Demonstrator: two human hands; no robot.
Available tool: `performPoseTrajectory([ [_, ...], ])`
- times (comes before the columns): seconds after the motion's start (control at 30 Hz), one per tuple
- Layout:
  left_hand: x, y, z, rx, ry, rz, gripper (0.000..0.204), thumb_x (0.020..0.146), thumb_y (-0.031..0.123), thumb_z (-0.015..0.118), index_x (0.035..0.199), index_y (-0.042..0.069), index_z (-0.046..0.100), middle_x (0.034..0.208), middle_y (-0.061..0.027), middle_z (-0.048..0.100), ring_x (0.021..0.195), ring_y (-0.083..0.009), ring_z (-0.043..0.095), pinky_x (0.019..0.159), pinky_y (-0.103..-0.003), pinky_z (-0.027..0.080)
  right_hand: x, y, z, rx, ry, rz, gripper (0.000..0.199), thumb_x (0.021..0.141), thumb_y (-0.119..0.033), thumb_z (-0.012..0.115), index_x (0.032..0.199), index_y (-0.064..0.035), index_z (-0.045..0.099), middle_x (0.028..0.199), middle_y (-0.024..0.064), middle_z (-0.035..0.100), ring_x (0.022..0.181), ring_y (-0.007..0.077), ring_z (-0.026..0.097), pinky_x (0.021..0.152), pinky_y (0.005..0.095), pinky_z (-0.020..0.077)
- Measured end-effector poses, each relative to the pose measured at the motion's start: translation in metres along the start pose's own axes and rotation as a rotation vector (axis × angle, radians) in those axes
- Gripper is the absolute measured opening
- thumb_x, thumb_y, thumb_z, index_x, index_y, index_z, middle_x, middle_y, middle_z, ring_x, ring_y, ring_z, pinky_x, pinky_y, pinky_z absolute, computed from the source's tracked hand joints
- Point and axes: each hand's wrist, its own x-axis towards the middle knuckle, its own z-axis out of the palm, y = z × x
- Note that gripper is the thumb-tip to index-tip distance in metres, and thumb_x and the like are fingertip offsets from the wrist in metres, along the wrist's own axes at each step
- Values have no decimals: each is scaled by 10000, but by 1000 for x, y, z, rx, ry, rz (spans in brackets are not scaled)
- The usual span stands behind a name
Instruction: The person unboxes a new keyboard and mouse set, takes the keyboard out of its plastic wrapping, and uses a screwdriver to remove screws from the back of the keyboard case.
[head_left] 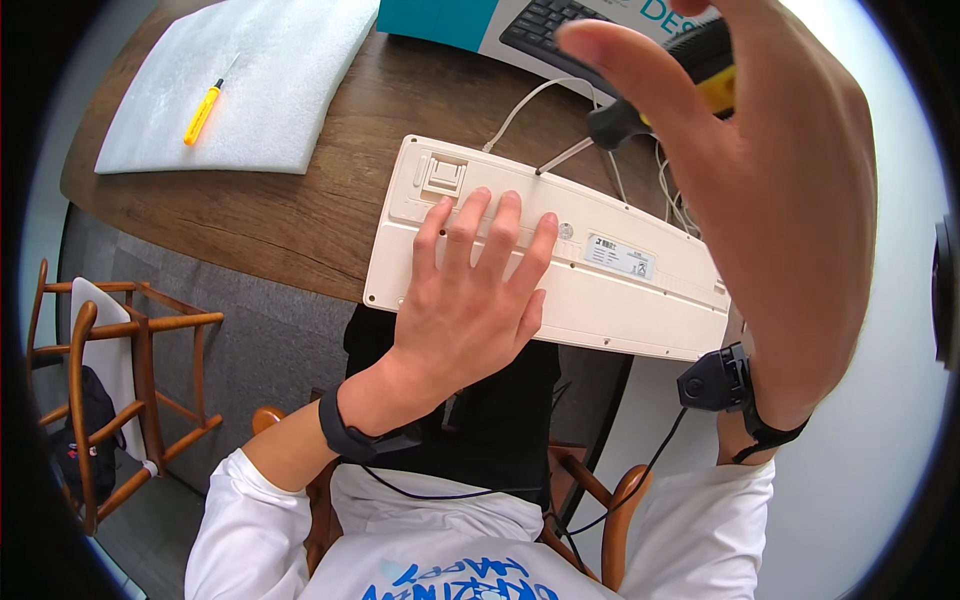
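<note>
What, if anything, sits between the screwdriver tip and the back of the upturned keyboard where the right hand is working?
Nothing visible does. The right hand holds the black-and-yellow screwdriver, and its shaft reaches the back of the cream keyboard near the upper edge. The left hand lies flat below that spot, and the white cable passes just behind.

Bare wood lies open between the foam sheet (240, 85) and upturned keyboard (600, 270); cables (672, 195) crowd its far right.

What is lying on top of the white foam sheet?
One small yellow screwdriver lies on the white foam sheet, near its left part. Nothing else shows on it; whatever is underneath is hidden.
</note>
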Motion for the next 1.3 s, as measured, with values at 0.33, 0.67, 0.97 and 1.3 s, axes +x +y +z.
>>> performPoseTrajectory([
  [0.33, -3, 4, 0, -37, 20, 3, 576, 824, 279, 618, 1381, 150, 544, 1332, -146, 480, 1283, -344, 421, 1102, -530, 324, 18, -34, -13, 38, 39, 184, 126, 943, -133, 597, 1006, -31, 557, 759, 96, 571, 660, 212, 592, 626, 325, 475],
  [0.67, -4, -1, 0, -42, 21, 5, 588, 821, 282, 619, 1388, 148, 533, 1338, -142, 470, 1293, -337, 407, 1112, -524, 316, -10, 18, 2, 72, 269, 151, 238, 1024, -305, 584, 1037, -91, 685, 817, 20, 666, 647, 79, 536, 609, 177, 391],
  [0.97, -4, -1, 0, -31, 19, 3, 593, 823, 280, 617, 1394, 147, 528, 1337, -142, 470, 1295, -338, 404, 1113, -524, 311, -15, 16, 2, 7, 300, 223, 244, 1023, -290, 579, 940, -83, 675, 686, -10, 582, 553, 31, 416, 507, 196, 325],
  [1.3, -4, -1, 0, -40, 10, -1, 585, 833, 279, 610, 1396, 146, 526, 1338, -145, 465, 1300, -340, 399, 1116, -527, 309, -17, 19, 7, -83, 276, 178, 242, 1022, -285, 571, 915, -87, 660, 662, 14, 591, 526, 33, 428, 494, 198, 330],
])
